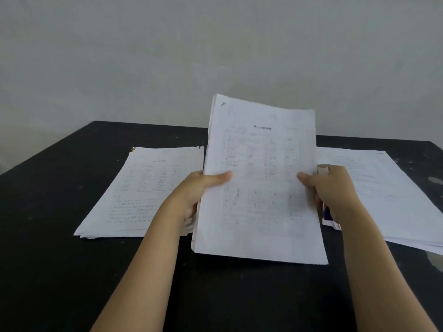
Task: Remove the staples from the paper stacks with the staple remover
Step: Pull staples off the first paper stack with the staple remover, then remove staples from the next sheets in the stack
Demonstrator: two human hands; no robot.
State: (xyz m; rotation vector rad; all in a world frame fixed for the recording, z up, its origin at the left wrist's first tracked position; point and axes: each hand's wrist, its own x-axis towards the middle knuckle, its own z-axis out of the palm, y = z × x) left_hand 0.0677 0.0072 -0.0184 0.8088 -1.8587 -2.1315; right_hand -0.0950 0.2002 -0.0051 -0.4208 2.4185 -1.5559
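Held paper stack (pixel 260 178) raised, tilted over black table (pixel 72 259); staple at its top-left corner. Left hand (pixel 194 195) and right hand (pixel 333 190) pinch its side edges; right also grips staple remover (pixel 322 169). Risk: crowded right grip slips, sheets fan.

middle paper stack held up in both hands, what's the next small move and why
Probably lay the held stack flat on the black table, between the left pile and the right pile. Both hands, left and right, grip its sides, the right also holding the staple remover. A dark mark at its top-left corner may be the staple, which is easier to pry with the stack lying flat.
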